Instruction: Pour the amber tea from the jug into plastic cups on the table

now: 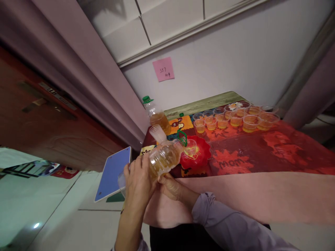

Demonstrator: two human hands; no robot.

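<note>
A large clear bottle point(163, 158) of yellowish liquid lies tilted in both hands, its neck pointing right. My left hand point(138, 176) is wrapped over the bottle's body, and my right hand point(170, 184) grips it from below. The open mouth, with a green ring handle point(182, 137) beside it, is over a clear plastic cup point(190, 147). That cup stands in a red scalloped dish point(201, 150). Just behind the bottle is a stack of clear cups point(157, 133). Whether liquid is flowing is too small to tell.
A second bottle point(161, 120) with a green cap stands at the back left of the table point(235, 164). Several cups point(251, 122) of yellow liquid line the back right. A green cap point(181, 114) lies behind the dish. A blue board point(113, 172) is at the left.
</note>
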